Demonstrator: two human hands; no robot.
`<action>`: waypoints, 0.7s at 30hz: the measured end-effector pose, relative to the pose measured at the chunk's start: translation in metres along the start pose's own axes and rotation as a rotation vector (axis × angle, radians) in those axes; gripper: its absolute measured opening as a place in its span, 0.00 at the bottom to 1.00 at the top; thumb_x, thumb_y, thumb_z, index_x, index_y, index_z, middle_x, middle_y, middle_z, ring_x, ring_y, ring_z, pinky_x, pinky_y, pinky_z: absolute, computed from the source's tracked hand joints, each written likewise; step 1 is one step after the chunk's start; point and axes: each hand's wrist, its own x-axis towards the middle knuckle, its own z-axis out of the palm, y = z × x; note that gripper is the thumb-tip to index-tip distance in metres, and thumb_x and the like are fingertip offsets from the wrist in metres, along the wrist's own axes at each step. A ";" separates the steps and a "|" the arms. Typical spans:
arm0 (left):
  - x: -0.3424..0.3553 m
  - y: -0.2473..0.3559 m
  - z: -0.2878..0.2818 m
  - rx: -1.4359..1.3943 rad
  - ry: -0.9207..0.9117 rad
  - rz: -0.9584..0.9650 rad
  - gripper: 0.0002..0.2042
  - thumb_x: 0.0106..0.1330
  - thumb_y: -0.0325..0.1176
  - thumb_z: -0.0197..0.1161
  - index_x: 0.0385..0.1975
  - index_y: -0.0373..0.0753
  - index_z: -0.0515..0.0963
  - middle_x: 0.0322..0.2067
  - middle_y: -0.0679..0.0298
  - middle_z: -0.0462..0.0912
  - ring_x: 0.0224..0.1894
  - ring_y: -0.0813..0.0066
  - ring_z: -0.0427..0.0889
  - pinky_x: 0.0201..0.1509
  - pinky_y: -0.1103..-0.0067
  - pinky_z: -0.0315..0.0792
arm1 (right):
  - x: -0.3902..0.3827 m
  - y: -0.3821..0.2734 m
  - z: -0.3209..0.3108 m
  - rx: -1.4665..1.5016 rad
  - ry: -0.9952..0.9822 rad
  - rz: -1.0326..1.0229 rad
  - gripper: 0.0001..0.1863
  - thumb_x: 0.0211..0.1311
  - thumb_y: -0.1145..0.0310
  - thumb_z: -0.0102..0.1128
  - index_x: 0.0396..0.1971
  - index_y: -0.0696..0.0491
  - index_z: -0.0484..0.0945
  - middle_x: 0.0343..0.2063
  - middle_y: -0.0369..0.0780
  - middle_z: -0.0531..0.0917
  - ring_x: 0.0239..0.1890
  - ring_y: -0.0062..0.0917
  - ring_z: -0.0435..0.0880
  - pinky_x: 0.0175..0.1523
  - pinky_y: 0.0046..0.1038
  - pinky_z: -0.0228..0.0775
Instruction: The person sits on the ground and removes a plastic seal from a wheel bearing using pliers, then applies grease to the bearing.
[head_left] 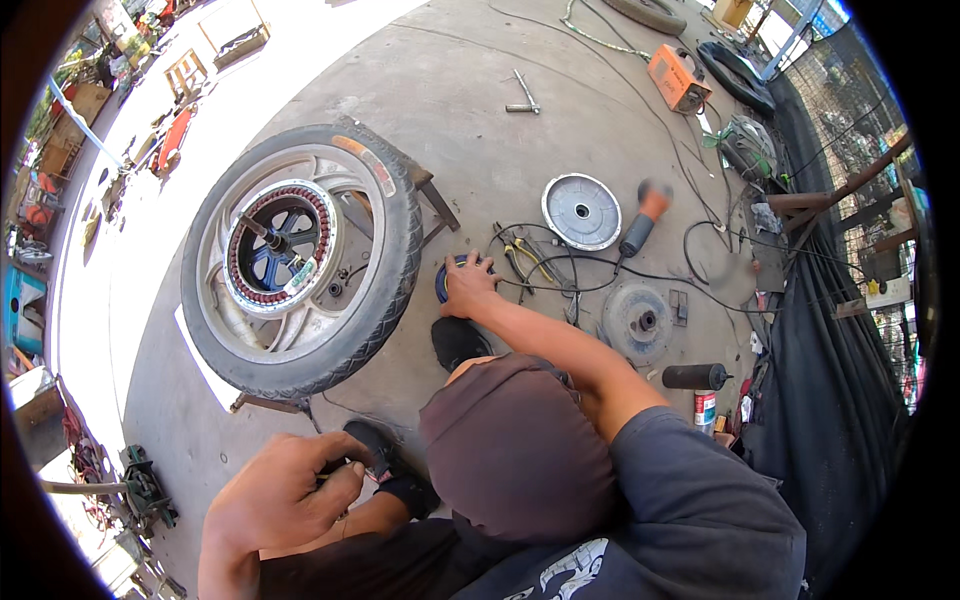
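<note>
On the floor ahead of me, my right hand point(470, 285) is closed over a round dark blue thing point(442, 284), mostly hidden under the fingers. My left hand point(290, 495) hangs at the lower left with curled fingers. Thumb and forefinger press together there, and what they may hold is too small to make out. Left of my right hand, a spoked wheel point(325, 335) with a black tire lies flat on a low stand point(430, 185). Its open hub shows a ring of reddish windings point(238, 262) around a central axle point(262, 232).
Pliers point(527, 262), a silver hub cover point(582, 212), an orange-and-grey power tool point(640, 228) and a grey disc point(632, 330) lie to the right. Cables cross the floor. Farther off are a T-shaped wrench point(524, 95) and an orange machine point(680, 78). A black cylinder point(693, 377) lies nearer.
</note>
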 end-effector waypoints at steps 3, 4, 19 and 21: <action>0.002 0.004 0.000 -0.007 0.000 -0.008 0.08 0.63 0.28 0.58 0.37 0.32 0.81 0.17 0.53 0.79 0.20 0.58 0.80 0.27 0.70 0.71 | -0.003 -0.005 -0.004 0.013 0.011 0.004 0.54 0.36 0.54 0.79 0.67 0.46 0.61 0.64 0.56 0.59 0.65 0.64 0.59 0.58 0.68 0.63; 0.003 0.007 0.000 -0.017 -0.005 -0.021 0.08 0.63 0.27 0.58 0.37 0.32 0.81 0.17 0.53 0.79 0.20 0.58 0.80 0.27 0.70 0.71 | -0.003 -0.004 -0.005 0.028 0.002 0.007 0.54 0.36 0.54 0.80 0.67 0.46 0.61 0.64 0.56 0.59 0.64 0.64 0.59 0.58 0.68 0.62; 0.013 0.006 0.005 -0.043 0.017 -0.091 0.09 0.63 0.26 0.57 0.38 0.30 0.81 0.18 0.57 0.79 0.20 0.70 0.79 0.28 0.75 0.71 | 0.000 0.013 -0.012 0.172 -0.034 -0.055 0.58 0.35 0.50 0.80 0.70 0.45 0.59 0.68 0.57 0.57 0.68 0.63 0.57 0.62 0.66 0.59; 0.012 -0.003 0.008 -0.038 0.032 -0.070 0.09 0.63 0.25 0.56 0.39 0.29 0.81 0.17 0.59 0.78 0.20 0.74 0.78 0.27 0.76 0.70 | 0.000 0.020 -0.014 0.209 -0.052 -0.093 0.59 0.36 0.48 0.80 0.71 0.47 0.58 0.68 0.59 0.57 0.68 0.63 0.58 0.65 0.62 0.60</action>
